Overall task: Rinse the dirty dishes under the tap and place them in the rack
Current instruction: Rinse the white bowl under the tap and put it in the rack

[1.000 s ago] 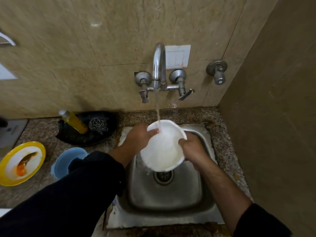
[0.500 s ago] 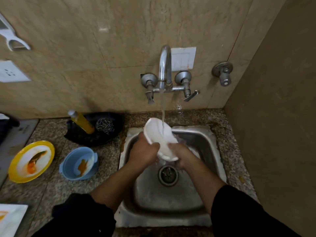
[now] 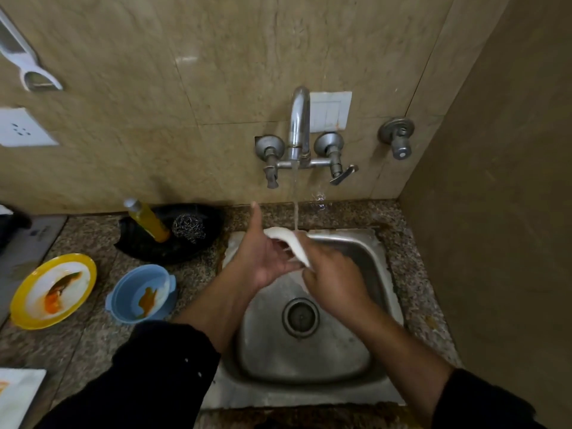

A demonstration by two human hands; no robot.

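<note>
bowl [image 3: 290,243] turned edge-on; left hand [image 3: 263,261] flat against it, right hand [image 3: 334,280] grips rim

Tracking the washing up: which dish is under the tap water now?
The white dish, between the left hand and right hand over the sink; the blue bowl and yellow plate sit stained on the counter.

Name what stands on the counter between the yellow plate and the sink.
A blue bowl smeared with orange residue stands on the granite counter between the yellow plate and the steel sink, as the head view shows.
</note>
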